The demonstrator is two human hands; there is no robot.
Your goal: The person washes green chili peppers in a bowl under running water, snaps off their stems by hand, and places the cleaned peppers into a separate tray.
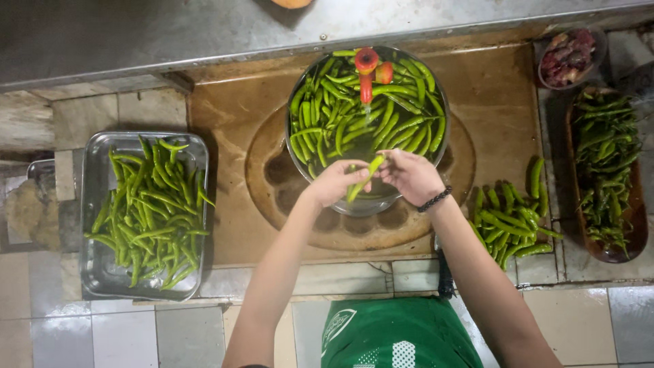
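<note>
Green chilli gripped at both ends by left hand and right hand above steel bowl of chillies; steel tray left, loose pile right; red tap beyond.

One metal bowl, one metal tray, one wooden dish, two hands.

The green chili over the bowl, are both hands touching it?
Touching. The head view shows the left hand and right hand gripping the green chili.
</note>
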